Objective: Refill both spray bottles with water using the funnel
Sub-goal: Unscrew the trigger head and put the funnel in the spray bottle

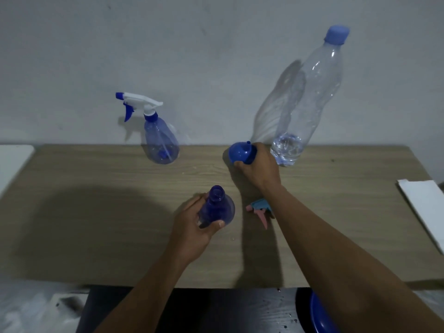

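Note:
My left hand (192,227) grips an uncapped blue spray bottle (217,207) standing on the wooden table (96,212), its neck open at the top. My right hand (258,167) is closed around the blue funnel (240,153) farther back on the table. A pink and blue spray head (259,209) lies on the table beside my right forearm. The second spray bottle (161,140), with its white and blue trigger head on, stands at the back left. A tall clear water bottle (305,104) with a blue cap stands at the back right, with a little water at its bottom.
A white wall rises directly behind the table. A white flat sheet (422,210) lies at the table's right edge and a white object (12,162) at the left edge. A blue round thing (319,313) sits below the front edge at the right.

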`<move>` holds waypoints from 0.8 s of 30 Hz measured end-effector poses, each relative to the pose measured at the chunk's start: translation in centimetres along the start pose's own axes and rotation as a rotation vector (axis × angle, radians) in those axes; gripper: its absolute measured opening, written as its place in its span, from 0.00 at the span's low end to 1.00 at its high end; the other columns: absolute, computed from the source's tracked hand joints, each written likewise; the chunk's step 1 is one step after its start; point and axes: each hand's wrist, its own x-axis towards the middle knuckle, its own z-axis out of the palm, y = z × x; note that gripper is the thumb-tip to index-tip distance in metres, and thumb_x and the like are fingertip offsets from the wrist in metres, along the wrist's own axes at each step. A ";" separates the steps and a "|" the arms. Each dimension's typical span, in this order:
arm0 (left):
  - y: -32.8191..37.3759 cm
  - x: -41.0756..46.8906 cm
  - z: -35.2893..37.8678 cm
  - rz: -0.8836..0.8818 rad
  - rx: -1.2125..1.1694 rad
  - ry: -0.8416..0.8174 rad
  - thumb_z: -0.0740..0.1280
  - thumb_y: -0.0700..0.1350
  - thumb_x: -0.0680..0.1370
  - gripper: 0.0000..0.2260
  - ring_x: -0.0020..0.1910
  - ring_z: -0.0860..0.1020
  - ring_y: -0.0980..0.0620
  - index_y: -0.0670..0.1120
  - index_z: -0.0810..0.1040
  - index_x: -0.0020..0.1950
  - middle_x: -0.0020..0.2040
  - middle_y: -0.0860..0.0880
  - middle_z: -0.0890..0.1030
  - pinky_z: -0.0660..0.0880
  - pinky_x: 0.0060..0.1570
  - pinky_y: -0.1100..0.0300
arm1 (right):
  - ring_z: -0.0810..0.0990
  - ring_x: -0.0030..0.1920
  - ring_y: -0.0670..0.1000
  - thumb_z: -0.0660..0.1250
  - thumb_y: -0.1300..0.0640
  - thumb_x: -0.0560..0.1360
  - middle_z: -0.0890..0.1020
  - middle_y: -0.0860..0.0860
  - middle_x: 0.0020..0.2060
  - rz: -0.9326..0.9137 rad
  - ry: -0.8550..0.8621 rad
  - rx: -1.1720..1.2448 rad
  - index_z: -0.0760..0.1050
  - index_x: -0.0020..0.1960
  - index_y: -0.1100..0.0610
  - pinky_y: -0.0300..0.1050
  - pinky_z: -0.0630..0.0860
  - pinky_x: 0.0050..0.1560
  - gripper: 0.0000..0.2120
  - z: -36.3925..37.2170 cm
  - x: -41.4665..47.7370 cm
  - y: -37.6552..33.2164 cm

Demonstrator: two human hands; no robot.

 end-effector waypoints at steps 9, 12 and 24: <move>1.3 -0.5 -0.3 0.013 -0.022 -0.020 0.79 0.36 0.67 0.28 0.52 0.79 0.66 0.62 0.76 0.56 0.55 0.59 0.80 0.73 0.49 0.73 | 0.81 0.52 0.45 0.81 0.48 0.66 0.77 0.45 0.56 0.050 0.038 0.401 0.70 0.62 0.48 0.41 0.78 0.48 0.29 -4.5 -6.3 -3.1; 2.1 -0.7 -0.7 0.032 0.021 -0.047 0.79 0.37 0.67 0.26 0.50 0.78 0.69 0.58 0.76 0.57 0.53 0.58 0.80 0.70 0.46 0.77 | 0.81 0.50 0.42 0.81 0.49 0.66 0.77 0.44 0.55 0.052 0.067 0.480 0.69 0.62 0.47 0.37 0.77 0.45 0.31 -5.7 -8.0 -4.2; 1.2 -0.3 -0.9 -0.012 0.082 -0.082 0.80 0.43 0.65 0.18 0.47 0.81 0.53 0.54 0.79 0.51 0.48 0.54 0.81 0.77 0.48 0.56 | 0.82 0.52 0.48 0.79 0.55 0.68 0.76 0.47 0.58 -0.082 -0.058 0.528 0.68 0.67 0.36 0.42 0.81 0.53 0.34 -7.5 -12.4 -7.6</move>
